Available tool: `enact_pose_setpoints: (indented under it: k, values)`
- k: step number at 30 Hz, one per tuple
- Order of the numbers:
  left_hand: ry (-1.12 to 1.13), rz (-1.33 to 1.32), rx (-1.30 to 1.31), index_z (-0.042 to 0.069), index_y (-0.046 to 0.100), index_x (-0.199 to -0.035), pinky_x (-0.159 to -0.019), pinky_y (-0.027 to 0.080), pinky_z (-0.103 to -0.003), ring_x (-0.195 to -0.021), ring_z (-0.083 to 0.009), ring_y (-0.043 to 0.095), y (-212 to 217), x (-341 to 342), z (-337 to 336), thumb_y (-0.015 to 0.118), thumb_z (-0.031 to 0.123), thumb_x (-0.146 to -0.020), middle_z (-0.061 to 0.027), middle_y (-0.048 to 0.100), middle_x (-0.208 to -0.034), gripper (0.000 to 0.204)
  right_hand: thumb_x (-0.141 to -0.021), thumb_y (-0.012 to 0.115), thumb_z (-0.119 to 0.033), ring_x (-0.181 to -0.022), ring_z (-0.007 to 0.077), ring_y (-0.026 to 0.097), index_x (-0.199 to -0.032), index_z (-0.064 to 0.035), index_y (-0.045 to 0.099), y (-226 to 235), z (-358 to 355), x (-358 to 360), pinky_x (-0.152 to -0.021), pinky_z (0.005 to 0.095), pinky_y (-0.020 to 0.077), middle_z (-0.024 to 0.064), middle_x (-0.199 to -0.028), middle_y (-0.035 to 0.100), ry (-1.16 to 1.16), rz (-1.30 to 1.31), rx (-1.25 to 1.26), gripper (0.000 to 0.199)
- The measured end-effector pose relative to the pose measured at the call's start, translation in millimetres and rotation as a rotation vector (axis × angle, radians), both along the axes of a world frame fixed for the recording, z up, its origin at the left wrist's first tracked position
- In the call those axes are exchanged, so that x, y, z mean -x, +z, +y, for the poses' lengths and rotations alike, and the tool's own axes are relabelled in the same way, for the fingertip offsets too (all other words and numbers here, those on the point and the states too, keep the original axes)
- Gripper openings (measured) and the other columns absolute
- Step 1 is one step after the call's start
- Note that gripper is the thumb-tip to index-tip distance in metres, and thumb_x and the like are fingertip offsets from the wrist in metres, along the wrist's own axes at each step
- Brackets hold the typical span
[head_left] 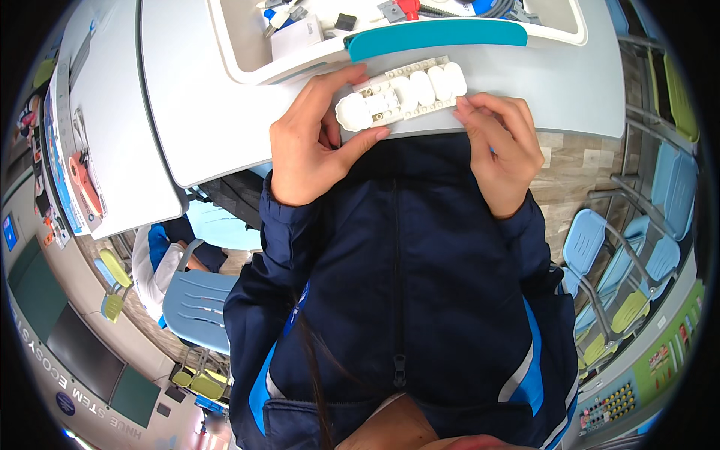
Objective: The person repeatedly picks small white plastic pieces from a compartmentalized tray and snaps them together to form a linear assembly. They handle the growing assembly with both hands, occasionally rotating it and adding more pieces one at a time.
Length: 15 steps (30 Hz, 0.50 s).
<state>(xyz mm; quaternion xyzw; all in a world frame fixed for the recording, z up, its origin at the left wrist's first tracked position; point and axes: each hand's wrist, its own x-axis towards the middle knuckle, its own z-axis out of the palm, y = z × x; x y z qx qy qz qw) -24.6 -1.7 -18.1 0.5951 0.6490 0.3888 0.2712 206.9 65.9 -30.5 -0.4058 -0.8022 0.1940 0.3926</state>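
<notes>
Grey surface (225,112) carried a white brick assembly (401,94) at its near edge, twelve o'clock. Left hand (315,139) pinched its rounded end, thumb under, fingers over. Right hand (502,146) fingertips pressed the other end.

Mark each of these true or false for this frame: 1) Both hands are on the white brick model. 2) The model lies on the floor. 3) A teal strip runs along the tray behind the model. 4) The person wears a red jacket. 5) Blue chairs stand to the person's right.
1) True: the left hand grips the rounded end of the white brick model, and the right hand touches its other end.
2) False: it rests at the edge of the pale table.
3) True: the teal strip edges the white tray.
4) False: the jacket is dark navy.
5) True: blue chairs stand there.
</notes>
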Motion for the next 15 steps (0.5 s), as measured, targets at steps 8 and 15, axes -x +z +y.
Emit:
enact_pose_setpoints:
  k: [8,15]
  values:
    - [0.021,-0.104,0.017,0.010,0.069,-0.125,-0.049,0.041,-0.021,-0.052,-0.0075,0.045,-5.3,0.9,-0.9,0.093,0.013,-0.070,-0.0015,0.071,-0.104,0.061,-0.073,0.072,0.014,-0.083,0.0246,0.063,-0.094,-0.0029,0.074,10.8,4.3,3.5,-0.063,0.0347,0.0517,0.0071,-0.094,0.066,0.062,-0.106,-0.028,0.027]
    - [0.019,-0.123,0.057,0.010,0.068,-0.127,-0.050,0.041,-0.022,-0.050,-0.0079,0.044,-0.3,0.9,-0.3,0.093,0.012,-0.069,-0.0019,0.070,-0.101,0.063,-0.072,0.069,0.014,-0.088,0.0271,0.064,-0.094,0.0022,0.072,29.3,0.1,11.0,-0.066,0.0372,0.0539,0.0094,-0.093,0.066,0.052,-0.256,-0.012,0.025]
